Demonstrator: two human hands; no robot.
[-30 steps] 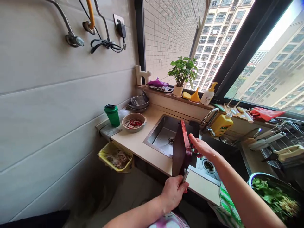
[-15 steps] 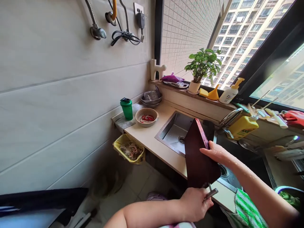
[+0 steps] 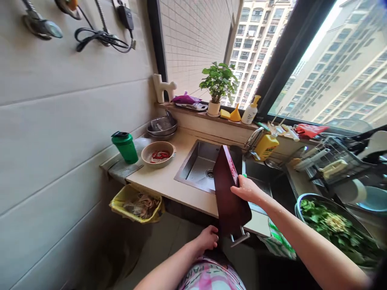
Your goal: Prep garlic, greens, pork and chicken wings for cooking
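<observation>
My right hand (image 3: pixel 246 189) grips the upper edge of a dark red cutting board (image 3: pixel 228 201), thumb on the broad face turned toward me. The board is tilted on edge over the counter front, between the two sink basins. A metal bar handle (image 3: pixel 240 238) sticks out at its lower end. My left hand (image 3: pixel 207 238) is just left of the board's lower corner, off the handle, with its fingers loosely curled and a gap at the thumb. Behind the board is the steel sink (image 3: pixel 196 171), partly hidden by it.
Left of the sink stand a strainer basket (image 3: pixel 158 155) with red chillies, a green shaker cup (image 3: pixel 125 147) and metal bowls (image 3: pixel 162 127). A yellow-lined bin (image 3: pixel 136 203) hangs below the counter. To the right are leafy greens (image 3: pixel 332 221) in a basin, and a dish rack (image 3: pixel 329 157).
My left hand has let go of the board's metal handle and moved left. My right hand still holds the board. The view has swung right, bringing the greens and dish rack into sight.
</observation>
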